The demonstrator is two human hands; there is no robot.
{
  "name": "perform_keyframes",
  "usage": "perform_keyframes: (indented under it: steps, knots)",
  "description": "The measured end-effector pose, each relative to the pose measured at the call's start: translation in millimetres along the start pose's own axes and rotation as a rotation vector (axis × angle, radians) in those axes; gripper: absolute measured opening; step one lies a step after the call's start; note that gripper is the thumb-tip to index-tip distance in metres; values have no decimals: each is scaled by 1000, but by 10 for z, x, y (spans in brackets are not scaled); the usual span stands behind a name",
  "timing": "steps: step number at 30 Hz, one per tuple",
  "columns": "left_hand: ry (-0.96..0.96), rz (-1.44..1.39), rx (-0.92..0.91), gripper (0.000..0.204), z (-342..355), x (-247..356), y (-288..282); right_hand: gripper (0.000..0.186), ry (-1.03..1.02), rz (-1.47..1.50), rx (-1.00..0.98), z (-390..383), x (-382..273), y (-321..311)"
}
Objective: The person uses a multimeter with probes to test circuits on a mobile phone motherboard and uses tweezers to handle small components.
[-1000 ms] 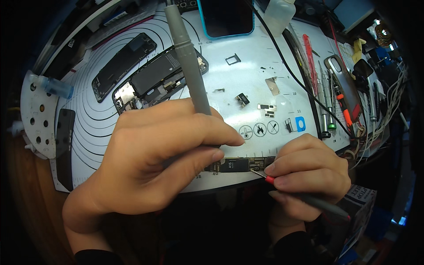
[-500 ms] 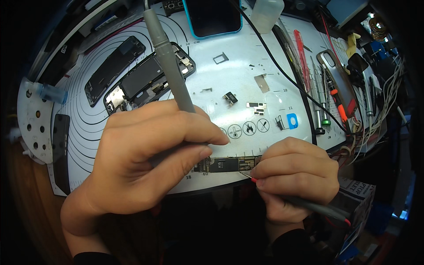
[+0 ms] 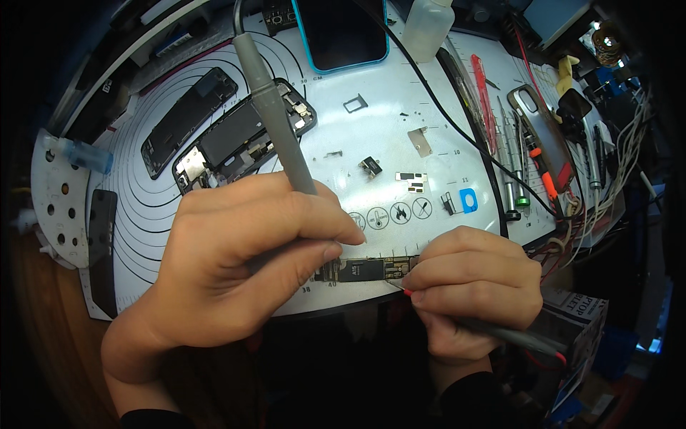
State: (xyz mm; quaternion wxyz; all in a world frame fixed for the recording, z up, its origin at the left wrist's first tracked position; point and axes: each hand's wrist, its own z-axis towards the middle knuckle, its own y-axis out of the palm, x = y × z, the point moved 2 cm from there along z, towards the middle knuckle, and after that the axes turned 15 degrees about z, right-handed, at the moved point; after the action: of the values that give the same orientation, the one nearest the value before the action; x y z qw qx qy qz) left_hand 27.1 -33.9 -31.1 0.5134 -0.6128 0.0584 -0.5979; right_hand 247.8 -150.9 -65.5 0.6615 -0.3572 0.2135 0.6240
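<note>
My left hand (image 3: 254, 261) is closed round a long grey cylindrical tool (image 3: 268, 100) that rises diagonally, a cord at its top; its lower end is hidden. My right hand (image 3: 475, 282) grips a dark grey probe (image 3: 511, 339) with a red collar and thin metal point. That point is at the lower edge of a narrow circuit board (image 3: 361, 269), beside its big black chip; whether it touches is unclear. Both hands are at the board's ends, on a white printed mat (image 3: 379, 129). An opened phone (image 3: 225, 139) lies beyond my left hand.
Left are a loose screen panel (image 3: 189, 121) and a holed white stand (image 3: 61, 207). Farther back are a blue-edged phone (image 3: 339, 36) and a bottle (image 3: 425, 28). Small metal parts dot the mat. A black cable (image 3: 457, 125) crosses toward screwdrivers (image 3: 543, 171) and tangled wires on the right.
The scene has shifted slightly left in the view. My right hand has crept a little left over the board's end, and the grey tool's top has tipped slightly left.
</note>
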Motion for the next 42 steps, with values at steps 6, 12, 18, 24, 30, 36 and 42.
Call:
perform_keyframes:
  steps: [6,12,18,24,30,36,42]
  knots:
    - [-43,-12,-28,11,1,13,-20,23,35,-4,37,0,-24,21]
    - [64,36,-13,16,22,-27,11,25,70,35,8,-12,-53,-25]
    - [19,20,-30,15,4,5,1,22,46,10,103,6,-68,22]
    - [12,15,-39,15,-12,19,-26,23,36,33,79,-4,-65,1]
    - [9,9,-43,14,-9,-3,-15,22,39,32,60,-4,-73,-5]
    - [11,16,-37,13,-12,2,-18,22,41,65,25,-7,-81,-20]
    - [5,9,-42,13,-14,0,-14,22,38,67,23,-9,-79,-21]
